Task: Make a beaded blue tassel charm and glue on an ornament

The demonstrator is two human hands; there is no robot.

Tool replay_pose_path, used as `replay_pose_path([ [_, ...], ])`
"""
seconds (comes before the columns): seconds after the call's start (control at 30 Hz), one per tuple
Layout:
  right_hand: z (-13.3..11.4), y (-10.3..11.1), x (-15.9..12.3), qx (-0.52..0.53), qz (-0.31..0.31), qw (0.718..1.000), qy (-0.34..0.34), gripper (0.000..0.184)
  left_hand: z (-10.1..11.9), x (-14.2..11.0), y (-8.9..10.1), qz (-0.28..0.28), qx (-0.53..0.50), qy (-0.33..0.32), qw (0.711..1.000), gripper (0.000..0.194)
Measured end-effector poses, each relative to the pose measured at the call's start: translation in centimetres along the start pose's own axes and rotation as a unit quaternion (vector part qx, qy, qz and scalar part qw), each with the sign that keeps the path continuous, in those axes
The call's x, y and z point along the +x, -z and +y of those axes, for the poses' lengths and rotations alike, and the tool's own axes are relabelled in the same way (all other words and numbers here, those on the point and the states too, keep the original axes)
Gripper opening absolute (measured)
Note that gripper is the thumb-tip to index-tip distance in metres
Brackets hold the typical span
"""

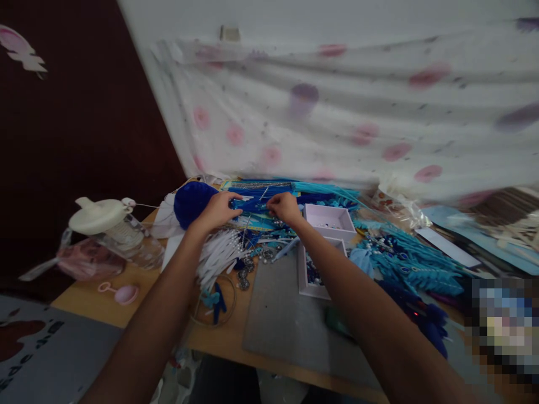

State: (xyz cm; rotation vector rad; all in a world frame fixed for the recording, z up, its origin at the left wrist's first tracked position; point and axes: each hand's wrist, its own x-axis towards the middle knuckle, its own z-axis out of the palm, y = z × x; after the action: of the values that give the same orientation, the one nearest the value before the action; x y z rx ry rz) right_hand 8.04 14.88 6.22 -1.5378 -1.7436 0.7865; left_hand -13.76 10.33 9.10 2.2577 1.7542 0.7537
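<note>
Both my arms reach to the back of the table. My left hand (221,210) lies beside a dark blue velvety ball-shaped thing (196,203), thumb and forefinger apart over a heap of blue strips (269,193). My right hand (284,207) is closed in a pinch over the same heap; whatever is between its fingertips is too small to make out. Below the hands spreads a bunch of white strips (219,255), with round silvery pieces (245,275) beside it. A white box (330,220) with small beads stands right of my right hand.
A second white box (302,275) of dark beads stands partly behind my right forearm, on a grey mat (273,314). Turquoise feathery strips (429,269) are heaped at right. At left stand a clear bottle with a pale lid (99,216) and a pink scoop (126,294). A flowered curtain (295,123) hangs behind.
</note>
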Motion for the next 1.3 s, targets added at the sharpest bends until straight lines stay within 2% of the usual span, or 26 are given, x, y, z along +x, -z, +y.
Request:
replay_pose_path([
  [0.17, -1.2, 2.8, 0.4, 0.135, 0.063, 0.989, -0.009, 0.009, -0.7, 0.1, -0.8, 0.008, 0.017, 0.001, 1.000, 0.046],
  [0.33, -4.6, 6.8, -0.8, 0.240, 0.108, 0.965, 0.022, 0.014, -1.3, 0.3, -2.5, -0.010, 0.001, 0.000, 1.000, 0.051],
  [0.5, -8.6, 10.7, -4.6, 0.303, 0.119, 0.944, 0.062, 0.013, -1.9, 0.1, -3.7, -0.009, -0.016, 0.001, 1.000, 0.055],
  [0.63, -10.7, 12.4, -8.8, 0.359, 0.083, 0.925, 0.094, 0.012, -1.0, -0.1, -3.1, 0.011, -0.015, -0.004, 1.000, 0.064],
  [0.73, -10.7, 12.1, -11.8, 0.386, 0.028, 0.917, 0.092, 0.014, 1.6, -0.7, -2.1, 0.086, -0.058, -0.026, 0.994, 0.051],
  [0.8, -9.9, 11.3, -13.3, 0.400, -0.003, 0.913, 0.077, 0.018, 3.8, -1.4, -1.8, 0.121, -0.156, -0.060, 0.978, 0.040],
  [0.87, -8.6, 10.2, -14.4, 0.403, -0.016, 0.913, 0.064, 0.022, 5.8, -2.3, -2.1, 0.098, -0.269, -0.083, 0.954, 0.039],
  [0.93, -7.3, 9.3, -15.1, 0.392, -0.013, 0.918, 0.054, 0.024, 6.7, -3.3, -3.0, 0.085, -0.337, -0.088, 0.933, 0.040],
  [1.07, -5.0, 7.5, -15.6, 0.355, 0.014, 0.934, 0.046, 0.023, 6.3, -5.3, -5.2, 0.152, -0.410, -0.009, 0.899, 0.038],
  [1.17, -4.2, 6.0, -16.6, 0.337, 0.063, 0.937, 0.068, 0.022, 6.4, -7.0, -5.3, 0.248, -0.462, 0.062, 0.849, 0.039],
  [1.23, -4.0, 4.9, -17.9, 0.334, 0.115, 0.931, 0.098, 0.021, 8.0, -8.9, -4.8, 0.308, -0.507, 0.068, 0.803, 0.042],
  [1.3, -3.9, 4.0, -19.5, 0.332, 0.151, 0.924, 0.116, 0.019, 10.8, -12.2, -4.7, 0.355, -0.541, 0.058, 0.760, 0.040],
])
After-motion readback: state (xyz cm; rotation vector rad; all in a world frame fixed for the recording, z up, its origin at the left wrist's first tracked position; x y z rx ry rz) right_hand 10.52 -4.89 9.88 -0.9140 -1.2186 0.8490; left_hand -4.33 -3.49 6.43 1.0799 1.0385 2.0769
